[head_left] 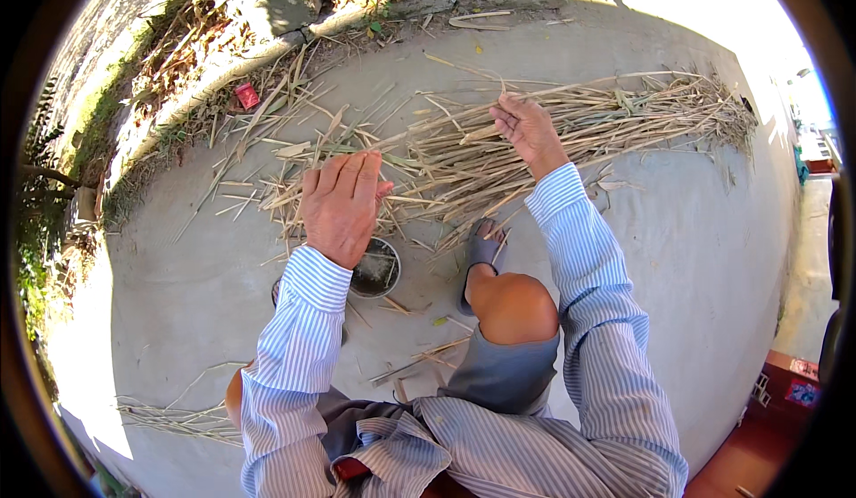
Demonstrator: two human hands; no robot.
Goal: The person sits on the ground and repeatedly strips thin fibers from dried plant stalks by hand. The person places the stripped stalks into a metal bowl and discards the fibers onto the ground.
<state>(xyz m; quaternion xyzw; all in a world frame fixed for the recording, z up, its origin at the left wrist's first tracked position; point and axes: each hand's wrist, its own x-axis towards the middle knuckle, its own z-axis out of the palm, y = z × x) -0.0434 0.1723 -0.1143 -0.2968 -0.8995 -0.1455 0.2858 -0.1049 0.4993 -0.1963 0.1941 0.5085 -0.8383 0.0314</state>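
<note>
A broad concrete floor point(678, 230) was spread across most of the view, bounded at the far side by a stone kerb point(294, 39) beyond which dry leaves and weeds were seen. On the floor, a long heap of dry reed stalks point(606, 110) was laid from left to right, thick and bundled toward the right and scattered into loose pieces toward the left. A thinner scatter of stalks point(178, 418) was seen near the person's left side. Striped shirt sleeves were worn on both forearms, and a bare knee point(513, 306) was raised between them, with a grey slipper point(483, 248) set on the floor just beyond it. A round dark bowl point(376, 271) was placed on the floor just below the left forearm. The left hand point(341, 205) was held flat, palm down, fingers stretched out and close together, over the loose stalks at the heap's left end; whether it touched them could not be told. The right hand point(528, 128) was rested on the middle of the heap, fingers curled loosely around a few stalks. A small red wrapper point(247, 96) was seen near the kerb.
</note>
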